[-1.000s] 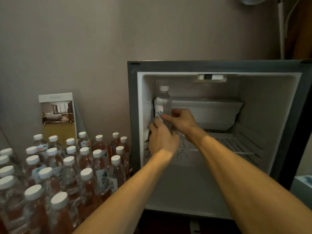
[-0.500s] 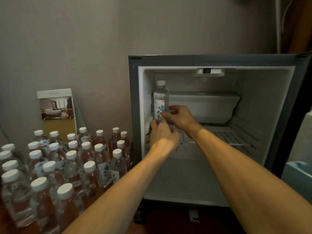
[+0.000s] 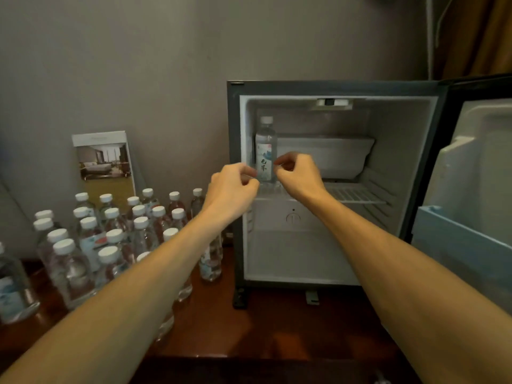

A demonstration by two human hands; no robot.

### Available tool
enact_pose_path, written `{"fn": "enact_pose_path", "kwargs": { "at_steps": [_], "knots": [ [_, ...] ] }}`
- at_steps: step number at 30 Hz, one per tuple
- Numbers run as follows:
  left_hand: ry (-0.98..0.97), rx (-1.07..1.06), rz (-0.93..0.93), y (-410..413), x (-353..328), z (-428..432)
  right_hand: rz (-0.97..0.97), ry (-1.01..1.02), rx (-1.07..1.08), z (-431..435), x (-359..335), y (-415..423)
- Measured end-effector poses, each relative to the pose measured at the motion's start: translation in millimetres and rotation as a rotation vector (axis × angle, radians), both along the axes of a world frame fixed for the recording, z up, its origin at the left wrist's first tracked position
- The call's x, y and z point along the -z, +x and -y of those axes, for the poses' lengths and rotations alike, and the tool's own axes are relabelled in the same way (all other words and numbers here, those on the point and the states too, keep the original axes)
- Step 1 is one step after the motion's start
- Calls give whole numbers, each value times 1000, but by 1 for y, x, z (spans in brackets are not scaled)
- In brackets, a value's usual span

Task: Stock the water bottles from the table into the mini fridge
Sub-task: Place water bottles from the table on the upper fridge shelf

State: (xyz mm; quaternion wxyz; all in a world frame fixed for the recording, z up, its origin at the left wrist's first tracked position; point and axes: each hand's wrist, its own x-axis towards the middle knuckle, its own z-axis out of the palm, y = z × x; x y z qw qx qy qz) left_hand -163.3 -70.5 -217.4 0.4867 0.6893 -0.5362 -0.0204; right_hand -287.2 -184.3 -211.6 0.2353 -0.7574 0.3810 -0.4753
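Now one water bottle (image 3: 265, 151) stands upright on the mini fridge (image 3: 401, 134) shelf.
Left hand (image 3: 231, 189) and right hand (image 3: 300, 176) flank it, fingers curled, contact unclear; table bottles (image 3: 114, 236) wait lower left, nearer the left.

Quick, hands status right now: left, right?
Left hand: fingers curled, holding nothing.
Right hand: fingers curled beside the water bottle label; whether they touch it cannot be told.
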Motion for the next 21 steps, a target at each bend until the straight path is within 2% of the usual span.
{"fn": "enact_pose_path", "kwargs": {
  "at_steps": [4, 12, 16, 18, 21],
  "knots": [
    [-10, -27, 44, 27, 8, -41, -45, -59, -83, -40, 15, 10],
    [57, -119, 61, 85, 56, -112, -399, 87, -370, -102, 71, 71],
    [105, -176, 51, 110, 83, -137, -467, 102, -440, -126, 103, 107],
    [120, -203, 8, 122, 96, -146, -531, 111, -453, -134, 115, 123],
    [132, -251, -47, 136, 117, -154, -699, 48, -348, -141, 131, 141]
  ]
}}
